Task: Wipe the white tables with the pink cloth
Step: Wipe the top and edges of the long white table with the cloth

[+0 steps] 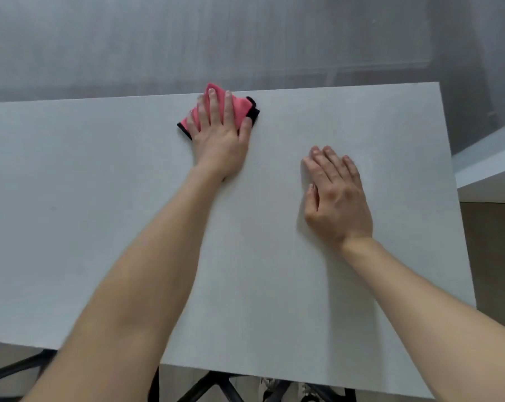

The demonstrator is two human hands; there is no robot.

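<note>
Left hand [220, 140] pressing pink cloth [239, 110] with flat fingers at far edge of white table [100, 213], wiping; right hand [336, 198] resting flat, fingers straight. Next probably needing pull toward near side.

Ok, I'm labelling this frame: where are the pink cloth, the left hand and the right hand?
pink cloth [241, 109]: head view, bare patch between forefinger and thumb.
left hand [221, 143]: head view, back of hand.
right hand [339, 198]: head view, back of hand.
</note>
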